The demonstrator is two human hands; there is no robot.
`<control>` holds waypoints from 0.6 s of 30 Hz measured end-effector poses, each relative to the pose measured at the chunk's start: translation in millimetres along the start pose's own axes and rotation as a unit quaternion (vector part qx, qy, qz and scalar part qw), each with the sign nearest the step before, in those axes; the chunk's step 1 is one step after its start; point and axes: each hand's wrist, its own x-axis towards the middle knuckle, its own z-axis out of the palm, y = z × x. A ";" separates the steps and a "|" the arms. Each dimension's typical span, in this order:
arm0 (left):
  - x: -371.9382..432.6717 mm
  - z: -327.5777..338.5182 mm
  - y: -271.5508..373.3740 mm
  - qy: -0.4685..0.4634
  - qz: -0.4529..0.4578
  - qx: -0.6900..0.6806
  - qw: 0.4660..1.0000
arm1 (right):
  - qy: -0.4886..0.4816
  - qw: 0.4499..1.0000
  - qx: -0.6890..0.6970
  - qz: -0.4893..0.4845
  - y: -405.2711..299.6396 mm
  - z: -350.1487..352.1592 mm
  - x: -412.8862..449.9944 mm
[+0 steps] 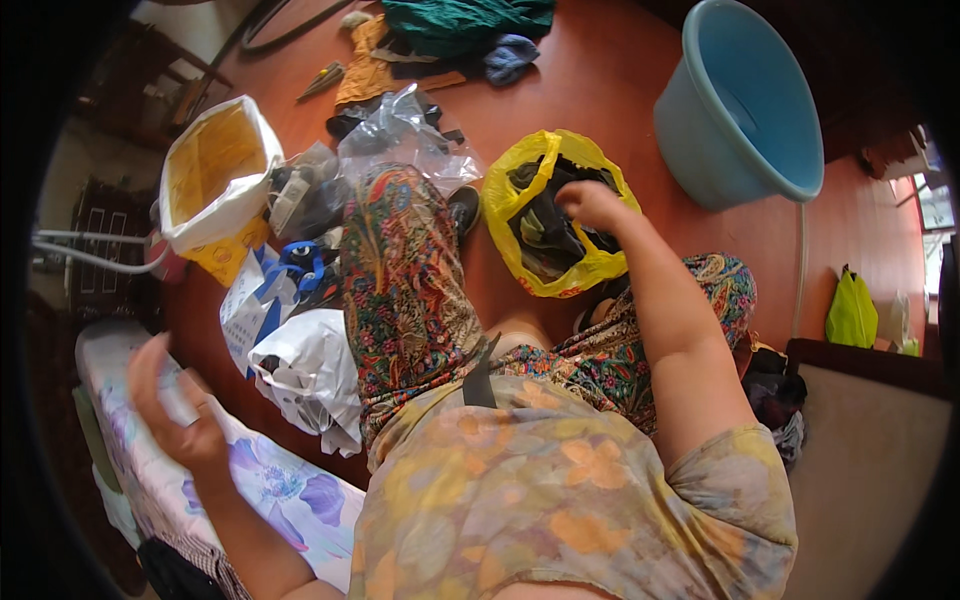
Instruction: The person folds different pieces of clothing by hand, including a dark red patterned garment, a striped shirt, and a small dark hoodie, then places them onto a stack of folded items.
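My right hand (591, 205) is over the mouth of a yellow plastic bag (496, 214), its fingers curled against the dark contents (541, 196). Whether the fingertips grip anything there cannot be made out. The bag stands open on the floor between my legs, with black items and something greenish inside. Off to the left, my left hand (174, 412) is raised with fingers spread and nothing in it. Below that hand lies a surface with a purple-flowered cover (281, 487). A white plastic bag (311, 367) rests between the cover and my left leg.
Beyond my left knee are a clear plastic bag (401, 139), a white-lined yellow bin (251, 142) and a blue-and-white bag (251, 307). Clothes (469, 30) lie farther off on the reddish floor. A large blue tub (686, 142) stands at right, a lime-green bag (852, 311) beyond.
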 end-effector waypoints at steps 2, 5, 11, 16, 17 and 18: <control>16.6 43.7 24.1 -0.036 0.087 -0.061 0.994 | -0.115 0.971 -0.178 0.111 -0.5 12.1 -14.1; 26.7 90.4 49.4 -0.087 0.108 -0.189 0.972 | -0.204 0.921 -0.262 0.202 9.3 10.3 -32.9; 28.9 156.8 74.7 -0.101 0.115 -0.293 0.944 | 0.000 0.972 -0.036 0.232 3.4 28.4 -18.7; 21.7 175.3 79.7 -0.065 0.081 -0.317 0.943 | 0.022 0.953 0.031 0.302 -11.1 87.8 2.1; 20.2 176.9 80.6 -0.066 0.079 -0.318 0.942 | 0.040 0.944 0.024 0.328 -17.7 97.1 3.8; 19.4 178.0 81.4 -0.058 0.082 -0.315 0.944 | 0.072 0.942 -0.008 0.329 -18.4 107.9 4.6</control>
